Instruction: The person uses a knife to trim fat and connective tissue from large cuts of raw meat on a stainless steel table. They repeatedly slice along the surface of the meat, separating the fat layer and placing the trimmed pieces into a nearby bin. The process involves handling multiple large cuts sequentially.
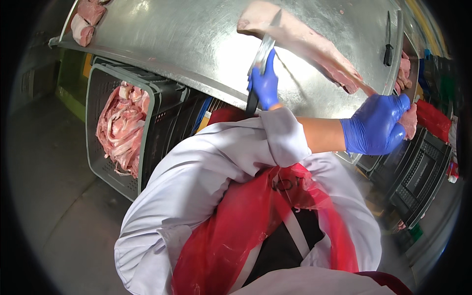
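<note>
My forearms cross, the left one passing over the right. My left hand (376,127) in a blue glove reaches to the right, closed around the end of a strip of meat; a pink piece pokes out past the fingers. The strip runs to a long pale slab of meat (307,42) on the metal table. My right hand (264,84), also blue-gloved, holds a black-handled knife (263,51). Its blade points away and lies across or just over the slab's left part; whether it touches is unclear. My right forearm is mostly hidden by the left sleeve.
Left of me stands a grey crate (142,147) with meat trimmings (124,130). Meat pieces (84,27) lie at the table's far left. Another knife (388,49) lies near the metal table's (162,29) right edge. Dark crates (418,169) and more meat (404,73) are at right.
</note>
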A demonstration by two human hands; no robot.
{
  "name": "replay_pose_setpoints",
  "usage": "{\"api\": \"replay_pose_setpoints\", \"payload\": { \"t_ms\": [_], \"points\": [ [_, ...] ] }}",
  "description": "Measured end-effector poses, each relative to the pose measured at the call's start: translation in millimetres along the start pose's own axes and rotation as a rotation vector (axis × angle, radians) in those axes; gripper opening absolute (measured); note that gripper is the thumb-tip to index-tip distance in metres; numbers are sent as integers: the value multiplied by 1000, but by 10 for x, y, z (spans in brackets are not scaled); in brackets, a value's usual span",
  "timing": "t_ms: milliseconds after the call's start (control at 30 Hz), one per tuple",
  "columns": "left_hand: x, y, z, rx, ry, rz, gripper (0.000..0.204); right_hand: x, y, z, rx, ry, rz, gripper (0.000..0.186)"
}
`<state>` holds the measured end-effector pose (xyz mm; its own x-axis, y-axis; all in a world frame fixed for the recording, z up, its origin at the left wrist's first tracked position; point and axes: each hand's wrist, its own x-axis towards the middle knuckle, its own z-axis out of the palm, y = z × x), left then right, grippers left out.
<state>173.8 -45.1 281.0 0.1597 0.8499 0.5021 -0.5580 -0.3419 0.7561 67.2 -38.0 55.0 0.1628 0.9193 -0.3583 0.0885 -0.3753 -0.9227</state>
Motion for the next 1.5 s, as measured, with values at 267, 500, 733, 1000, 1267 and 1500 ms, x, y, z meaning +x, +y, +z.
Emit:
{"api": "replay_pose_setpoints", "payload": {
  "t_ms": [267,500,733,1000,1267,1500],
  "points": [
    [48,246,-13,-135,26,42,9,62,53,350,-77,-68,-28,88],
    [156,423,141,-172,-28,-16,10,818,-142,472,168,41,-80,55],
    [500,520,373,-249,-73,125,7,409,-267,435,361,-43,-16,78],
    [979,448,508,-303,-214,49,13,-601,-208,131,158,-305,-37,68],
    [518,726,-2775,636,25,-414,27,-625,-54,-2019,-552,-715,-421,76],
    [-1350,307,-3804,1712,-434,-284,46,-1925,279,-4290,-263,-344,264,80]
  ]
}}
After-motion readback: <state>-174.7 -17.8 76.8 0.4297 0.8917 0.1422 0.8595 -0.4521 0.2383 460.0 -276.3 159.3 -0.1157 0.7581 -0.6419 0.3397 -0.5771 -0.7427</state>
